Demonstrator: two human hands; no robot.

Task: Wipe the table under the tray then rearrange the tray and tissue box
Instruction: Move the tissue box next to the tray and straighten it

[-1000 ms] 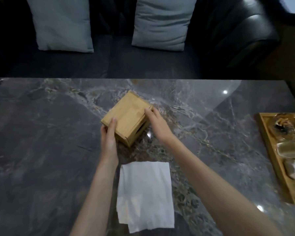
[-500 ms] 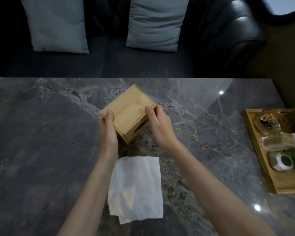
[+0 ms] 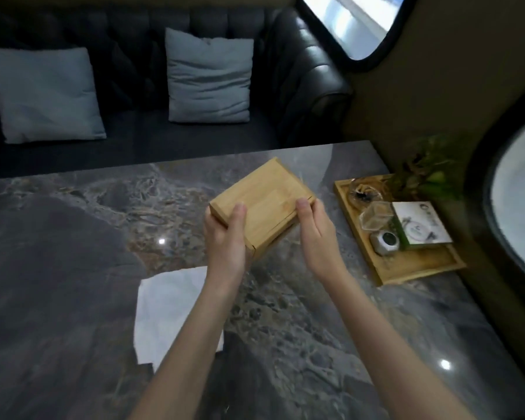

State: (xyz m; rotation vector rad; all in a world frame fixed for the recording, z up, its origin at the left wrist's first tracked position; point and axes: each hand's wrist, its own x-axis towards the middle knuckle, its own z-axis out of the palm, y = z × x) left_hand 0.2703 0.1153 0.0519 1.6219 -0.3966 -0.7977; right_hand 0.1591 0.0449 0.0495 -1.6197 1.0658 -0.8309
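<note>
The wooden tissue box [image 3: 265, 199] is held above the dark marble table [image 3: 73, 268], tilted, between both hands. My left hand [image 3: 226, 237] grips its near left corner and my right hand [image 3: 314, 231] presses its right side. The wooden tray [image 3: 406, 268] lies at the table's right edge, to the right of the box, and carries glass jars, a small grey container and a white card. A white paper tissue [image 3: 170, 310] lies flat on the table under my left forearm.
A dark leather sofa [image 3: 134, 140] with two pale cushions runs along the table's far side. A green plant [image 3: 428, 171] stands behind the tray against the wall. Rounded windows sit at the right.
Both hands have lifted the tissue box off the table and carried it right, toward the tray. The camera has swung right, so the tray is in fuller view.
</note>
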